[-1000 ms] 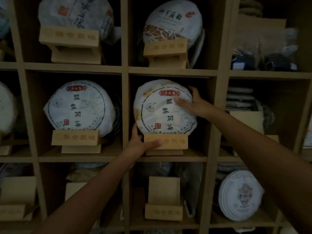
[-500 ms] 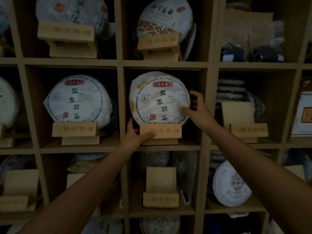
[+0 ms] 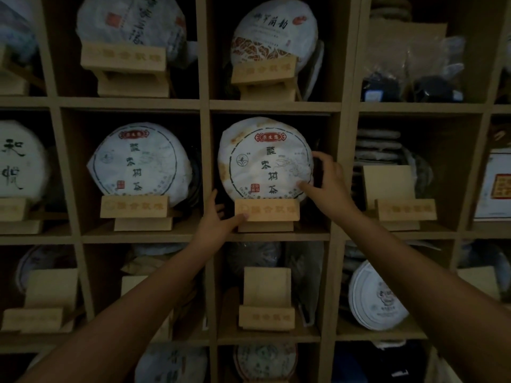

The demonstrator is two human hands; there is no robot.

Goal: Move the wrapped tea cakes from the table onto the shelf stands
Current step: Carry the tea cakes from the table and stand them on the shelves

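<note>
A round tea cake (image 3: 262, 158) in white paper with a red label and black characters stands upright on a wooden stand (image 3: 272, 210) in the middle cubby of the shelf. My left hand (image 3: 215, 219) grips the stand's left end, thumb on its front face. My right hand (image 3: 329, 186) holds the cake's right edge, thumb on the front and fingers curled round the rim.
Neighbouring cubbies hold more wrapped cakes on stands, such as the one to the left (image 3: 141, 161) and one above (image 3: 273, 31). Empty stands sit in the cubby to the right (image 3: 398, 200) and the one below (image 3: 266, 299). Wooden dividers (image 3: 204, 150) frame each cubby.
My right hand slid from the cake's face down to its right edge. My left hand stayed on the stand's left end. The view shifted slightly.
</note>
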